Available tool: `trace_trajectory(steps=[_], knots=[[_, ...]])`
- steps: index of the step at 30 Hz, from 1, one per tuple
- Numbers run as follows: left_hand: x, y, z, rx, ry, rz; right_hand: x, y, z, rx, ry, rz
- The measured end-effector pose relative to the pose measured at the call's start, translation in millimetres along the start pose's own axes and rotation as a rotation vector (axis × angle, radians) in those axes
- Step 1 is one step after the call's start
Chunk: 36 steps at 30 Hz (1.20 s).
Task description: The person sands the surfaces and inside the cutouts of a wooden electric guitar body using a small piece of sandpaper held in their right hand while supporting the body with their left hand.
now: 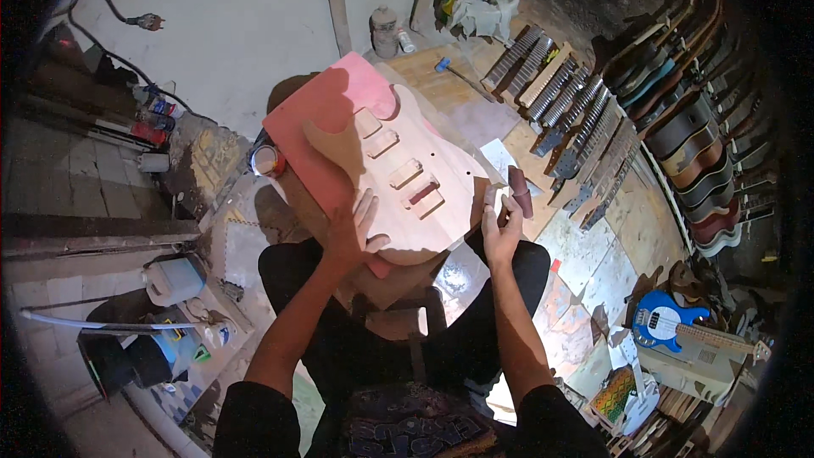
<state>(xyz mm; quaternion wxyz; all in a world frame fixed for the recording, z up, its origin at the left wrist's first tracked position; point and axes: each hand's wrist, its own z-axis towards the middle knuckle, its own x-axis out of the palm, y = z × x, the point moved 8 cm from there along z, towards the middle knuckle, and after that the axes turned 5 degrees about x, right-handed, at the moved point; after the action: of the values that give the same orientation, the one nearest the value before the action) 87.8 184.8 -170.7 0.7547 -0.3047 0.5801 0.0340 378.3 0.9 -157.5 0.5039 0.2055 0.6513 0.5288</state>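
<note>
An unfinished pale wooden electric guitar body [445, 157] with routed cavities lies tilted across my lap, on a pink board [301, 123]. My left hand [360, 225] rests flat on its near left edge, fingers spread. At the body's right edge, my right hand [502, 225] pinches a small whitish piece, with a reddish-brown strip of sandpaper [521, 195] curling up beside the fingers. Whether the whitish piece is a block or folded paper, I cannot tell.
Several guitar necks [564, 93] lie on the floor at the far right, beside a row of guitar bodies [699, 153]. A blue bass guitar [666, 322] lies at the lower right. A round tin [268, 161] stands left of the board; a plastic jug [174, 280] sits at the left.
</note>
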Motion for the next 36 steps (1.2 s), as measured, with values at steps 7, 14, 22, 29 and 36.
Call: trace_trajectory(steps=[7,14,22,29,36], knots=[[-35.3,65.0,10.7,-0.079,-0.169,0.441,-8.4,-20.6,1.3,0.138,-0.016,0.199],[-53.3,130.5,80.8,-0.113,-0.035,0.276,22.9,-32.3,-24.7,0.729,0.203,1.016],[-44.6,147.4,108.7,-0.130,0.148,0.103,27.2,-41.3,-21.3,0.816,0.150,1.052],[-37.6,161.6,80.4,-0.135,0.151,0.275,33.1,-27.7,-7.1,0.700,0.214,1.062],[-28.4,123.8,37.4,-0.251,0.022,0.257,27.5,-38.0,45.0,0.480,0.253,1.019]])
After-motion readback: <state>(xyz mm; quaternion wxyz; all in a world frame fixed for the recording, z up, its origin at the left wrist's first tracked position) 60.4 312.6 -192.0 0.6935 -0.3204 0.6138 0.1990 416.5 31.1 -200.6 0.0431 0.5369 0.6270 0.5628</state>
